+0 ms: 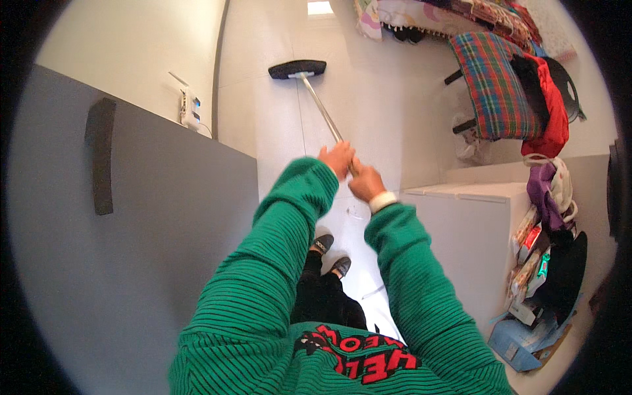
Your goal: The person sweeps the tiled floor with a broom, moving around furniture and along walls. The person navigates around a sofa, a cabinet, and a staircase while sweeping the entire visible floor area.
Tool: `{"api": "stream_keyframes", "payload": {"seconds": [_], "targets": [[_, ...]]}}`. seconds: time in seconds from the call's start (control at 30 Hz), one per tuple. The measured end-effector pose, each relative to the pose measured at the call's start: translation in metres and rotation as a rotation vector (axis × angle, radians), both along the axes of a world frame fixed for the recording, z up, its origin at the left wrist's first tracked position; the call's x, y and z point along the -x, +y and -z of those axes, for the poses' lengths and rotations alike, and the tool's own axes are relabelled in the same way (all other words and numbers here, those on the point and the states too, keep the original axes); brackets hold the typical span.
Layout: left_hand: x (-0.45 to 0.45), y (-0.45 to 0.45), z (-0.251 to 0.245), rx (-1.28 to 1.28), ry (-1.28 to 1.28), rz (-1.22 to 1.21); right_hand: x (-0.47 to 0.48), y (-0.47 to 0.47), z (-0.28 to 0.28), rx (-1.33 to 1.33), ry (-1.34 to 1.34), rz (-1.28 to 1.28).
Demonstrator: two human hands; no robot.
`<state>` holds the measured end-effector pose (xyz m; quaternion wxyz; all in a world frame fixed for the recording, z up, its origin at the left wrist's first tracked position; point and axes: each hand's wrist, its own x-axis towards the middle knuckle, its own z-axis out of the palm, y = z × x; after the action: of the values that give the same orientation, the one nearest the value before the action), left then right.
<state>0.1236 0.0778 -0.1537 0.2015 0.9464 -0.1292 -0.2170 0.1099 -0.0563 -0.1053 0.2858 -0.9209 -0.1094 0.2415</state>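
Observation:
A push broom with a wide black brush head (pixel 297 68) lies with its bristles on the pale tiled floor (pixel 276 118), ahead of my feet. Its metallic handle (pixel 321 106) slants back towards me. My left hand (pixel 337 158) is closed round the handle, a little farther along it than my right hand (pixel 366 181), which grips the part near the handle's end. Both hands are close together, in green ribbed sleeves. The right wrist has a pale band or cuff.
A grey panel with a dark handle (pixel 102 158) stands left. At right are a white cabinet (pixel 459 232) bearing packets and cloths, and a chair with a plaid cushion (pixel 493 86). A fringed cloth (pixel 419 17) hangs at the top. My shoes (pixel 340 266) are below.

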Motion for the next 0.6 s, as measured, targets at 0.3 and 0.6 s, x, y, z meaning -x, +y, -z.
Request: {"api": "stream_keyframes", "payload": {"seconds": [0.3, 0.6], "targets": [[0.17, -0.086, 0.041, 0.016, -0.034, 0.162, 0.213, -0.11, -0.021, 0.038, 0.108, 0.049], [0.324, -0.194, -0.004, 0.112, 0.248, 0.645, 0.432, -0.241, -0.201, 0.057, 0.568, 0.257]]}}
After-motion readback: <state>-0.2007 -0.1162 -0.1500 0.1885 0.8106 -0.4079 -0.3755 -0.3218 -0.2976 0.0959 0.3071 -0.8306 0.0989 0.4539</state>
